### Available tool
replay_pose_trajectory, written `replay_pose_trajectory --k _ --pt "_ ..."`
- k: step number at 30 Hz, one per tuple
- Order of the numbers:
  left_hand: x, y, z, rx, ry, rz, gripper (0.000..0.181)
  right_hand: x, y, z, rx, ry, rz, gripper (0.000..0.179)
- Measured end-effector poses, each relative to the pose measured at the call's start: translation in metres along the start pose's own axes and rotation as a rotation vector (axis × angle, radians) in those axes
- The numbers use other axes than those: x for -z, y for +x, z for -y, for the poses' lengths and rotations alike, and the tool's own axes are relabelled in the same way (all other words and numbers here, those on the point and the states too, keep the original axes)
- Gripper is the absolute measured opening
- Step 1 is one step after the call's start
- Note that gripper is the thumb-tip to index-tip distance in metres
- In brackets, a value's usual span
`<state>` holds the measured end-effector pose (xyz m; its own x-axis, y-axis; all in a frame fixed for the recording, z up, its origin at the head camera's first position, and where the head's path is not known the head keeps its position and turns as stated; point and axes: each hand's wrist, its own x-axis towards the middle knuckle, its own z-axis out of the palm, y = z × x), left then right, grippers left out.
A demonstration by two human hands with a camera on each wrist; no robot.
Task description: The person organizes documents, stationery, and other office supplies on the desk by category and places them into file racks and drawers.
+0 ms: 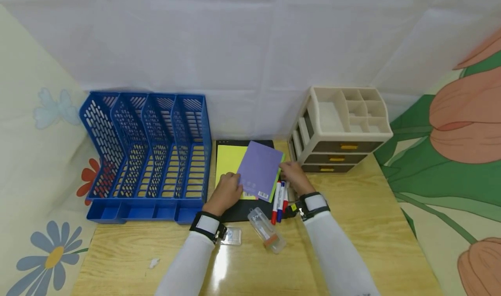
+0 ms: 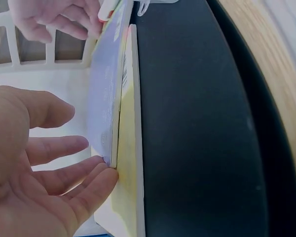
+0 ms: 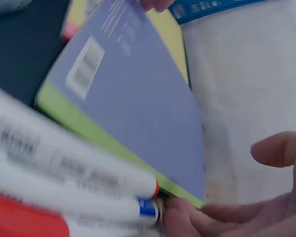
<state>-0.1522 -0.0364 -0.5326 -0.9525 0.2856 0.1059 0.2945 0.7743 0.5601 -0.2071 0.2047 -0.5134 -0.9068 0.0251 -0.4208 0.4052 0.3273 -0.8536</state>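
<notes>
Hands [image 1: 226,192] [image 1: 296,177] touch purple notebook [image 1: 260,167]; clear case [image 1: 266,230], contents unclear.

we reach forward from the bottom of the head view, our left arm [image 1: 187,263] slanting up toward the right and our right arm [image 1: 339,257] up toward the left, both in white sleeves down to dark wristbands [image 1: 200,220]. our hands lie apart, the left hand [image 1: 227,191] slightly nearer our body than the right hand [image 1: 296,177]. on the left, our thumb [image 2: 47,107] extends clear of the gently bent, spread fingers [image 2: 59,148]. on the right, our thumb [image 3: 276,150] also stands away from the fingers [image 3: 232,213], which stretch out below it.
</notes>
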Motion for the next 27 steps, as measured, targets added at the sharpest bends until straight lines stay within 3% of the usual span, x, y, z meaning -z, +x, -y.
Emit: replay_pose_trajectory --k 8,13,18,23,27 --pt "-0.002 -0.001 0.001 0.060 0.007 0.006 0.037 -0.008 0.003 0.003 -0.023 0.365 -0.018 0.063" --pt "-0.003 -0.002 0.001 0.062 -0.012 0.003 0.037 -0.018 -0.002 -0.003 0.051 0.474 0.066 0.055" --pt "-0.001 -0.003 0.001 0.047 -0.005 -0.017 0.037 -0.029 -0.011 -0.013 0.061 0.577 0.195 0.067" --pt "0.003 -0.006 0.001 0.031 -0.027 -0.049 0.037 -0.032 -0.021 -0.016 0.097 0.579 0.212 0.061" --pt "0.010 -0.007 -0.002 0.025 -0.084 -0.105 0.035 -0.027 -0.031 -0.011 0.140 0.449 0.157 0.053"
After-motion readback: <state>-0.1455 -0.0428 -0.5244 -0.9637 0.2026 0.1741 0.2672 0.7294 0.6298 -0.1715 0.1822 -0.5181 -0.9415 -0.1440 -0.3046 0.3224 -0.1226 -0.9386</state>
